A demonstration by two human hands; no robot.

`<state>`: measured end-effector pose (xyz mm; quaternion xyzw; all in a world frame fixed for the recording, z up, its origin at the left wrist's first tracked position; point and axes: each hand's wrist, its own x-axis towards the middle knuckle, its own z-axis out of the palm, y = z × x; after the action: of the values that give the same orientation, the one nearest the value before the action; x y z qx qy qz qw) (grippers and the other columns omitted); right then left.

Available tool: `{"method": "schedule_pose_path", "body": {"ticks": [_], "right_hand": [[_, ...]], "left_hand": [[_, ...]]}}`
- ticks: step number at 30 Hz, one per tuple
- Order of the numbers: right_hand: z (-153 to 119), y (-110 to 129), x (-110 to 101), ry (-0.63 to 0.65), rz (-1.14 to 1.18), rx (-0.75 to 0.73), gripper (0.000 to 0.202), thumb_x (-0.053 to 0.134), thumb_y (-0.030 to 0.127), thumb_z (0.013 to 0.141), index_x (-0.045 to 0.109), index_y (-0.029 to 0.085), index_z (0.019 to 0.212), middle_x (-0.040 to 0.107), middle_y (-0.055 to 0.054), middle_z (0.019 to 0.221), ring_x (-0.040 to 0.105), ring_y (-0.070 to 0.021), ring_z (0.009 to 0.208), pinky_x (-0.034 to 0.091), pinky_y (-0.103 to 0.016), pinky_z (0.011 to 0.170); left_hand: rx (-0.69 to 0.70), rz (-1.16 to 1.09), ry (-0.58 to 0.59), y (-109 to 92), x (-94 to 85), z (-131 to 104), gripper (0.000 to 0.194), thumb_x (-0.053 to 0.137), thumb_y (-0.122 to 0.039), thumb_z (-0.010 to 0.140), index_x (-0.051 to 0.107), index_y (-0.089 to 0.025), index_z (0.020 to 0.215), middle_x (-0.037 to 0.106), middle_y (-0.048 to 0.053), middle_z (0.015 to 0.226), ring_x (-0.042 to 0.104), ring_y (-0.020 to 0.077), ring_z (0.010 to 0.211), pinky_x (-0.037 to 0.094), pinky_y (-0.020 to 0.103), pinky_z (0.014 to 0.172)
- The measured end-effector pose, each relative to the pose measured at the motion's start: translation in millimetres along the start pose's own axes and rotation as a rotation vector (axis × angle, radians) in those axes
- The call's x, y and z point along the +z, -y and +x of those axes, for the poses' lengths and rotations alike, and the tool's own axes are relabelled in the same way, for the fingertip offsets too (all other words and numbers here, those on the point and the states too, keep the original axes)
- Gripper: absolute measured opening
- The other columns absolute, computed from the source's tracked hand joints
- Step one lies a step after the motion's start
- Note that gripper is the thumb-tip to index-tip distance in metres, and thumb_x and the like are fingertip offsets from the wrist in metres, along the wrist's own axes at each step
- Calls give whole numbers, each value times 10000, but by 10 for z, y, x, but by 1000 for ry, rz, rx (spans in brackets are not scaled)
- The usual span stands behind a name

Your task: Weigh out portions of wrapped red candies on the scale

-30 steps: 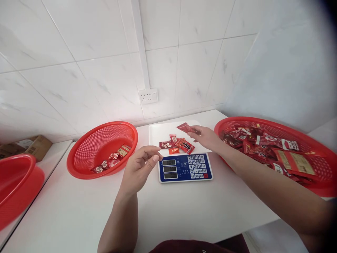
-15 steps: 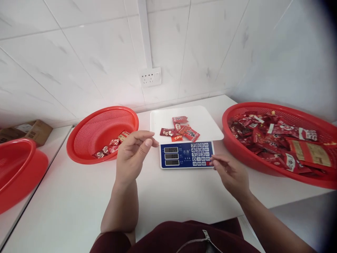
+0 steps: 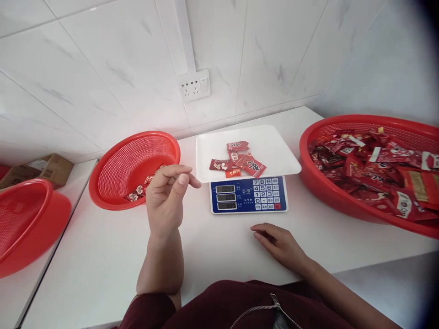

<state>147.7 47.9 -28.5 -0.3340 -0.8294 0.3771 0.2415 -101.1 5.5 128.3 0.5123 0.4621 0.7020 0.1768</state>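
A digital scale (image 3: 248, 195) stands in front of me, with a blue keypad panel and a white weighing plate (image 3: 274, 148). Several small red snack packets (image 3: 254, 165) lie in a loose cluster on the plate. My left hand (image 3: 164, 198) is raised just left of the plate, its fingers loosely bent and the thumb apart, holding nothing I can see. Below the keypad, my right hand (image 3: 283, 246) hovers over or rests on the table, fingers half curled with a gap to the thumb. It is apart from the scale.
A large red basket (image 3: 343, 212) on the right is heaped with red packets. Behind my left hand, another red basket (image 3: 116, 157) contains a few packets. More red baskets (image 3: 51, 219) and a cardboard box (image 3: 56, 171) are at far left. A socket (image 3: 195, 86) is on the tiled wall.
My right hand has moved from the keypad's right edge down and left, to the table in front of the scale. The left hand stays nearly in place. The view has shifted slightly.
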Motion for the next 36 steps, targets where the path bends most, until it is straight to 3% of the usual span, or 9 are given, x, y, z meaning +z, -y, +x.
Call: {"method": "schedule_pose_path", "body": {"ticks": [15,18,21,24,25,27,30,33,36], "right_hand": [[23,100,-43,27,1,-23,202,455,279,865,647,247,918,707,-33,849,662,-165,738,537,-275,657],[53,221,-333,16,-43,-111,218,440,268,880,650,258,933,711,-23,831,660,-150,731,532,-260,661],[175,309,-895,-164,-210,-99,234,439,287,879,658,257,955,715,-42,881,662,-174,804,526,-283,712],[417,276,-1542,-322,-476,122,266,432,294,868,657,253,1004,686,-54,1040,631,-221,951,499,-328,802],[522,228,-1723,-323,-549,200,277,421,279,867,658,247,1007,678,-54,1063,620,-230,976,485,-338,826],[747,93,-1988,-175,-646,318,291,415,240,861,654,227,1027,662,-61,1103,602,-249,1003,464,-353,843],[1051,-133,-2147,39,-636,355,302,405,184,851,655,195,1020,648,-71,1139,591,-224,1020,432,-322,882],[1234,-305,-2151,100,-601,338,277,409,207,857,666,181,958,676,-64,1073,616,-179,941,444,-261,835],[1302,-398,-2145,123,-594,348,276,439,288,858,677,163,793,708,-61,825,631,-160,741,460,-238,714]], "left_hand": [[-29,7,-17,21,33,6,102,603,-290,834,666,-237,895,641,-10,676,595,132,642,488,285,651],[-50,36,-51,45,16,7,102,607,-301,830,670,-263,900,645,-9,706,586,150,666,484,310,668],[-61,12,-55,77,5,16,99,612,-295,826,676,-276,899,651,-8,716,581,158,674,480,319,673],[-62,-13,-34,63,2,17,99,622,-281,818,681,-271,898,653,-7,722,582,160,684,481,315,668],[-63,-15,-30,51,0,14,100,623,-282,817,681,-274,898,651,-7,725,581,160,690,482,314,671],[-68,-18,-21,28,-7,5,106,622,-284,818,681,-281,907,647,-8,737,579,159,707,483,313,690],[-60,-10,-16,6,-26,-14,117,620,-274,823,679,-270,924,646,-7,746,584,157,720,483,306,714],[-62,-21,1,-3,-48,-26,111,610,-264,833,675,-261,922,646,-9,760,585,146,728,486,287,721],[-65,-34,9,-6,-67,-23,108,607,-271,835,673,-263,920,645,-12,770,582,137,739,490,266,720]]}}
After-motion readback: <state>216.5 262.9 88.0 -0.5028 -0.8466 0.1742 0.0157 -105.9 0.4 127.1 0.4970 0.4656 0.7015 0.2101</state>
